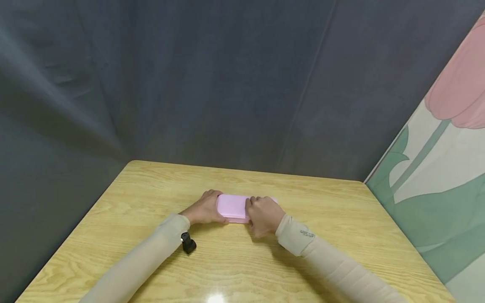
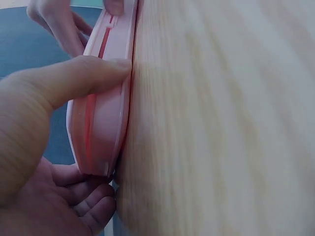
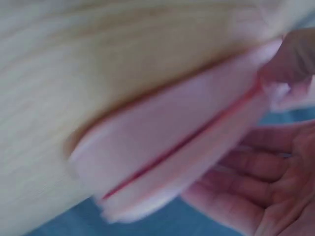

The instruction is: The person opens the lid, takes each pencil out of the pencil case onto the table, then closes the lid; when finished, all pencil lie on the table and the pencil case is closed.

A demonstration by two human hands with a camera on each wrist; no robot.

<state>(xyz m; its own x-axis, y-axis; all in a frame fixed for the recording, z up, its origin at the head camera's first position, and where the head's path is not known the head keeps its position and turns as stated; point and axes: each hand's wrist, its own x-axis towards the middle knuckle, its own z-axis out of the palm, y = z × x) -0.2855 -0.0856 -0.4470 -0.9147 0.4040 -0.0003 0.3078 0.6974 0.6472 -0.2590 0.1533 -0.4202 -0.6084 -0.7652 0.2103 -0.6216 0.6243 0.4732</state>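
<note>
A pink plastic case [image 1: 232,206] with a lid lies flat on the table, its long side facing me. Along that side, a red line [image 2: 90,125] runs between lid and base. My left hand [image 1: 206,208] grips the left end; its thumb [image 2: 93,76] presses the front wall and its fingers [image 2: 96,204] curl round the end. Over the right part of the case, my right hand [image 1: 263,215] holds on, fingers bent across the lid and thumb [image 3: 291,59] at the front seam beside a small pale piece. The right hand covers much of the lid's right part.
The wood-grain table [image 1: 159,181] ends at a dark curtain [image 1: 227,84] behind and to the left. A wall panel with a printed tulip [image 1: 458,84] stands to the right. A small black device [image 1: 187,243] hangs at the left sleeve cuff.
</note>
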